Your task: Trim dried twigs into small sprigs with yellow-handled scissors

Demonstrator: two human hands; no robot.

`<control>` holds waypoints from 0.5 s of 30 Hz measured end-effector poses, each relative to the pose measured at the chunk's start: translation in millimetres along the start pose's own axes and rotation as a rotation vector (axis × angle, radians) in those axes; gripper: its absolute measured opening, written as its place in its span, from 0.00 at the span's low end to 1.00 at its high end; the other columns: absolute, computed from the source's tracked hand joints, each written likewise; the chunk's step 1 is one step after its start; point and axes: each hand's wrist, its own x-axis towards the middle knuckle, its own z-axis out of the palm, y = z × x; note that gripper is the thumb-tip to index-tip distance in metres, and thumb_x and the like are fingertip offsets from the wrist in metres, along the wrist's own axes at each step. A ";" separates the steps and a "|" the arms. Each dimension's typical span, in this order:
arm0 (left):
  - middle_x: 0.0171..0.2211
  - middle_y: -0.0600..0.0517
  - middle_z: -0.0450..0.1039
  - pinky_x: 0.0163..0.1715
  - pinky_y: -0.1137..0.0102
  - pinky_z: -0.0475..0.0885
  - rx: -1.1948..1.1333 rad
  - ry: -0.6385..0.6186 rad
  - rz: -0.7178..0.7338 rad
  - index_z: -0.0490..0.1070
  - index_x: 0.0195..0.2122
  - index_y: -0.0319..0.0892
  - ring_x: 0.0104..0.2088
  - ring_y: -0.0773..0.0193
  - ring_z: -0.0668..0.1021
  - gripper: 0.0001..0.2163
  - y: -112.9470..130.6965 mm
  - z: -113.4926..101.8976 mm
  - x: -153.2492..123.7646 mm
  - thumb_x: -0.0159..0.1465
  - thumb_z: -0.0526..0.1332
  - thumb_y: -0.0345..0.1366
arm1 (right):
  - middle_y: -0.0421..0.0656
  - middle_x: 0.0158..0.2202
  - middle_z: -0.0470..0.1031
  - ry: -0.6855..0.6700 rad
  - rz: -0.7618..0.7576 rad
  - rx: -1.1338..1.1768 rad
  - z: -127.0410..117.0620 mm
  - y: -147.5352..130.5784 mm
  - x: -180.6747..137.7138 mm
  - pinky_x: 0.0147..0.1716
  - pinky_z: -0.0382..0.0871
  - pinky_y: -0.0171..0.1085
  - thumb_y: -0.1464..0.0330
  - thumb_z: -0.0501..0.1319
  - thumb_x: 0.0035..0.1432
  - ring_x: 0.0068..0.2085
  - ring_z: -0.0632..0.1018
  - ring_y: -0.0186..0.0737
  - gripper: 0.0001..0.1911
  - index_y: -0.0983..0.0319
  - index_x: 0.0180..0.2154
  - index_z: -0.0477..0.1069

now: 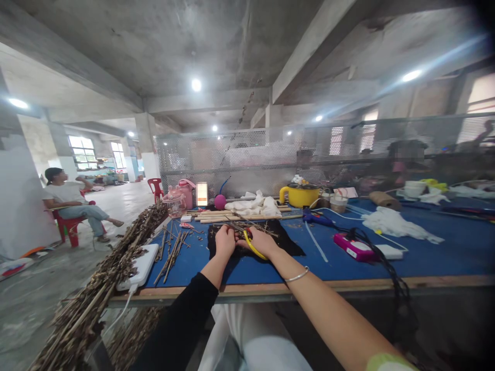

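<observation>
My left hand (225, 241) is closed, its fingers pinching thin dry twigs (242, 223) over a black cloth (288, 242). Close beside it, my right hand (261, 242) grips a pair of scissors (255, 249) by the curved yellow handle; the blades are hidden by the fingers and twigs. The two hands nearly meet above the cloth. More cut twigs (176, 252) lie on the blue tabletop to the left. Just behind the cloth are several pale wooden sticks (216, 218).
A large bundle of dried stalks (112, 263) leans along the table's left edge, beside a white power strip (145, 265). Behind stand a yellow pot (303, 197) and white cloth (257, 205). To the right are a blue glue gun (319, 218), a magenta box (353, 248) and black cables. A person (69, 201) sits far left.
</observation>
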 end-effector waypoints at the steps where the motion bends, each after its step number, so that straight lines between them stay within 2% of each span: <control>1: 0.23 0.50 0.71 0.18 0.77 0.65 0.024 -0.003 0.017 0.66 0.30 0.38 0.20 0.70 0.72 0.08 1.2 -0.6 -0.7 0.57 0.49 0.29 | 0.50 0.41 0.72 -0.003 0.000 0.006 -0.1 -0.2 -0.2 0.36 0.61 0.36 0.45 0.56 0.44 0.42 0.73 0.47 0.33 0.62 0.44 0.63; 5: 0.21 0.51 0.70 0.18 0.78 0.63 0.092 -0.009 0.056 0.66 0.26 0.38 0.18 0.71 0.70 0.07 4.7 -2.2 -3.4 0.56 0.49 0.27 | 0.50 0.40 0.73 0.002 0.001 0.000 -0.1 0.1 0.2 0.36 0.60 0.36 0.45 0.55 0.45 0.41 0.74 0.47 0.32 0.63 0.43 0.64; 15: 0.19 0.53 0.67 0.16 0.77 0.64 0.076 -0.017 0.032 0.64 0.22 0.39 0.16 0.71 0.68 0.08 0.4 -2.2 -0.8 0.56 0.50 0.31 | 0.47 0.35 0.74 0.014 0.009 -0.056 -2.5 2.1 1.9 0.32 0.61 0.35 0.43 0.54 0.44 0.38 0.74 0.46 0.29 0.60 0.36 0.68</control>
